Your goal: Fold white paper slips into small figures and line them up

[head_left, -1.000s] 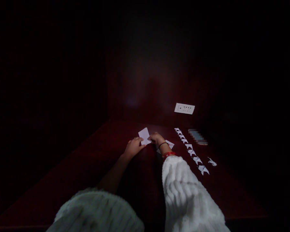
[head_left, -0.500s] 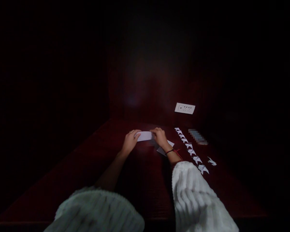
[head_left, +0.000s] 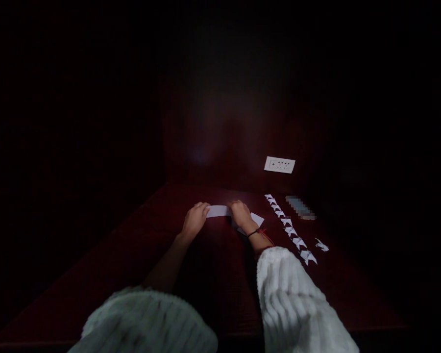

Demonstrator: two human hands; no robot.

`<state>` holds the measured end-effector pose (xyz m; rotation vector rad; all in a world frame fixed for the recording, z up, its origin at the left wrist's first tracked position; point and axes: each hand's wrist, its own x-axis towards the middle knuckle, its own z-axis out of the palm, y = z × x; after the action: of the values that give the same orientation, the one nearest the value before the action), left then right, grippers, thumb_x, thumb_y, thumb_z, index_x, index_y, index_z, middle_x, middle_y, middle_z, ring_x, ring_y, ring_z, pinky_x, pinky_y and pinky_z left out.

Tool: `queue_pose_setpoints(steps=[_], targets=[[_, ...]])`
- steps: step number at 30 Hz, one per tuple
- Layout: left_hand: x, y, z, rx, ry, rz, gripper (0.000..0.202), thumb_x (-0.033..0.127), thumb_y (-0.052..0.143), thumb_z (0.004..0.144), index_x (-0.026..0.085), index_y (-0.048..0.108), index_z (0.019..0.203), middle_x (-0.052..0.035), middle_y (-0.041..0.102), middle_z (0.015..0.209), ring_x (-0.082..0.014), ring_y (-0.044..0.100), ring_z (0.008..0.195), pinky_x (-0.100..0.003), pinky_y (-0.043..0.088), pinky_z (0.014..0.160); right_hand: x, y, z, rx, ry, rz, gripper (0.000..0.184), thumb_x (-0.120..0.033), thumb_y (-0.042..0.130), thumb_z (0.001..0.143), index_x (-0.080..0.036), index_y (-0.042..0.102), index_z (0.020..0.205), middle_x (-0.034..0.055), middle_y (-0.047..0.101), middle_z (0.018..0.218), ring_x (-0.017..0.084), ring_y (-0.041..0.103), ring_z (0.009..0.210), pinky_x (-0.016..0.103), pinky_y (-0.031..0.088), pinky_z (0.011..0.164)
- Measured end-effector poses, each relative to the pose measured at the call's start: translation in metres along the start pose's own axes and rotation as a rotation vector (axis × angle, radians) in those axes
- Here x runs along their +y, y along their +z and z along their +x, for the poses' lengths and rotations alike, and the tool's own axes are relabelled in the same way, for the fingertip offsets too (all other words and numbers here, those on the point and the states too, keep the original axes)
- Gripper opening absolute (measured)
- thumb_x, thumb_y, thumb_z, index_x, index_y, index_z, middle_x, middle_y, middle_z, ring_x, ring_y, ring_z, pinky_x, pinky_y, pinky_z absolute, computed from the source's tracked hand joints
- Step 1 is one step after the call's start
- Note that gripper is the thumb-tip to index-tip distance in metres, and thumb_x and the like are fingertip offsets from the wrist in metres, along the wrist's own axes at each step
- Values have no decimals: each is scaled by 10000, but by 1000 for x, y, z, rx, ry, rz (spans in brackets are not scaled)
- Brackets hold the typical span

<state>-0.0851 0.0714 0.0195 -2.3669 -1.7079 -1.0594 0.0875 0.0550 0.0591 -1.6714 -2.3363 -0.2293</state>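
Observation:
A small white paper strip (head_left: 218, 211) lies flat on the dark red table (head_left: 213, 274). My left hand (head_left: 194, 219) presses on its left end with curled fingers, and my right hand (head_left: 240, 214) presses on its right end. Both hands pinch the paper. More white paper (head_left: 257, 219) pokes out from under my right hand. White knitted sleeves cover my forearms, and a dark band and a red band sit on my right wrist.
A diagonal row of several folded white paper pieces (head_left: 289, 229) lies right of my hands, with one loose piece (head_left: 322, 245) beyond it. A phone (head_left: 300, 208) rests farther back. A white socket plate (head_left: 279, 164) is on the dark wall.
The paper went from raised and tilted to folded into a narrow strip pressed flat on the table. Both hands came down with it, and my right arm drew back slightly.

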Motion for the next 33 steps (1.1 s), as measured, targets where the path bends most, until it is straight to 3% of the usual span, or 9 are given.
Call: queue_pose_setpoints(steps=[5, 9, 12, 15, 18, 23, 26, 28, 33], targets=[[-2, 1, -2, 37, -159, 74, 264, 214, 317, 810, 188, 488, 1010, -72, 513, 954, -197, 486, 901, -289, 376, 785, 15, -7, -17, 122, 298, 20, 352, -255, 383, 785, -214, 416, 1133, 111, 460, 1081, 234, 379, 1000, 368, 340, 772], [0, 3, -9, 64, -309, 126, 357, 264, 384, 780, 158, 415, 1119, -158, 411, 1076, -294, 449, 956, -402, 380, 748, 40, -18, -40, -24, 360, 86, 334, -306, 445, 747, -167, 500, 1046, 138, 464, 1085, 256, 406, 1003, 371, 356, 759], [7, 3, -14, 140, -368, 195, 437, 322, 414, 766, 131, 377, 1158, -204, 233, 1223, -386, 288, 1083, -507, 325, 768, 64, -33, -62, -109, 330, 116, 273, -287, 481, 726, -163, 569, 952, 103, 550, 982, 195, 494, 910, 271, 376, 735], [25, 4, -17, 200, -228, 230, 438, 316, 418, 771, 141, 368, 1169, -182, 162, 1275, -390, 161, 1146, -524, 296, 797, 97, -56, -92, -148, 297, 134, 269, -263, 489, 724, -180, 572, 967, 56, 585, 949, 141, 523, 870, 192, 374, 710], [62, 9, -22, 210, 37, 174, 371, 270, 398, 788, 158, 400, 1142, -136, 185, 1285, -331, 128, 1179, -482, 276, 858, 138, -81, -130, -207, 279, 140, 246, -231, 521, 693, -176, 605, 917, 27, 625, 828, 130, 554, 752, 185, 381, 653], [153, 39, -35, -34, 552, -41, 209, 218, 407, 787, 201, 525, 958, -47, 368, 1179, -221, 270, 1138, -370, 289, 903, 193, -96, -184, -442, 81, 140, 290, -239, 585, 633, -191, 610, 918, 22, 616, 867, 147, 544, 796, 198, 373, 698], [200, 65, -37, -115, 635, -167, 171, 225, 433, 776, 188, 544, 901, -46, 437, 1084, -184, 405, 1015, -332, 330, 876, 205, -84, -198, -402, -44, 116, 380, -269, 624, 594, -167, 591, 959, 50, 586, 885, 158, 524, 804, 213, 370, 710], [221, 81, -34, -122, 644, -216, 163, 229, 437, 777, 192, 546, 894, -44, 440, 1071, -181, 416, 994, -338, 332, 871, 209, -73, -201, -318, -67, 127, 392, -289, 615, 609, -146, 581, 972, 66, 562, 893, 153, 505, 819, 213, 360, 735], [241, 111, -24, -149, 666, -266, 151, 252, 471, 760, 200, 550, 877, -38, 418, 1091, -188, 380, 1029, -337, 323, 875, 226, -57, -199, -306, -109, 170, 311, -285, 630, 595, -175, 606, 885, 40, 506, 839, 135, 471, 777, 211, 359, 701]])
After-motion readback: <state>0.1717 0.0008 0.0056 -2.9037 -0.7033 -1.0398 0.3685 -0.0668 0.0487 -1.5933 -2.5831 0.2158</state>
